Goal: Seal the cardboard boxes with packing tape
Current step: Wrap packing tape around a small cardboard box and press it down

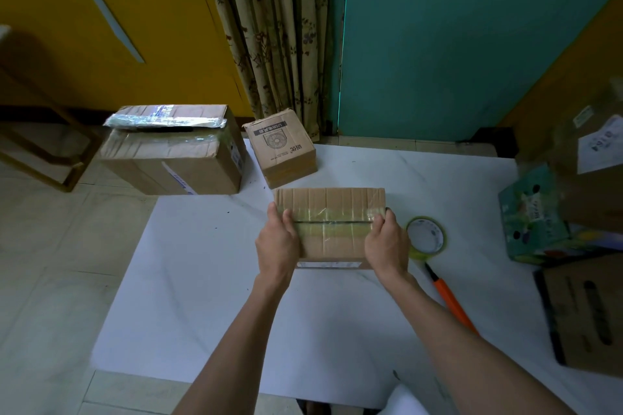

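A small cardboard box (332, 209) lies on the white table (209, 280), its two top flaps closed with a dark seam between them and clear tape along that seam. My left hand (278, 242) grips the box's left end, thumb on top beside the seam. My right hand (387, 244) grips the right end in the same way. A roll of packing tape (426, 237) with a green rim lies flat just right of my right hand, apart from the box.
An orange-handled tool (453, 303) lies below the roll. A printed box (281, 150) stands behind, a large taped box (175, 150) at the far left corner. A teal carton (532, 216) and more cardboard boxes (586, 310) crowd the right edge.
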A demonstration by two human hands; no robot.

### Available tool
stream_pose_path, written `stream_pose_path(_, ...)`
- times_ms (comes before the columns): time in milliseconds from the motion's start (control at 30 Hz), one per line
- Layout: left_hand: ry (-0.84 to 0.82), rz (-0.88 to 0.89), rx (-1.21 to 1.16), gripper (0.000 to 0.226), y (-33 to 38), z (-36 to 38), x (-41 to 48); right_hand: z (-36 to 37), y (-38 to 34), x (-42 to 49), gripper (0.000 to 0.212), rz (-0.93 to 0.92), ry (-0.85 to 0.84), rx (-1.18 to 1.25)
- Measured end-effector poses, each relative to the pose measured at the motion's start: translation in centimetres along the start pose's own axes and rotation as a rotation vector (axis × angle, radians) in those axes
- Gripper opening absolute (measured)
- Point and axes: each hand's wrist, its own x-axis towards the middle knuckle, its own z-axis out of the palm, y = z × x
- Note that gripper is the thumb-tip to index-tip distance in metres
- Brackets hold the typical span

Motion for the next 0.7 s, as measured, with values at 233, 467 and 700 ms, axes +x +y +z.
stream_pose_path(233,-0.07,-0.125,0.09,0.033,1.5,-0.4,1.1,-0.1,-1.1,0.6,0.055,-0.016,-0.063,-0.226)
stream_pose_path(467,-0.051,-0.159,0.23,0.101,2.7,1.0,0.7,0.1,-2.8,0.6,0.121,0.141,-0.081,-0.21)
stream_pose_path(700,0.056,-0.114,0.097,0.042,1.5,0.9,1.1,-0.2,-1.3,1.1,0.036,0.073,0.014,-0.154)
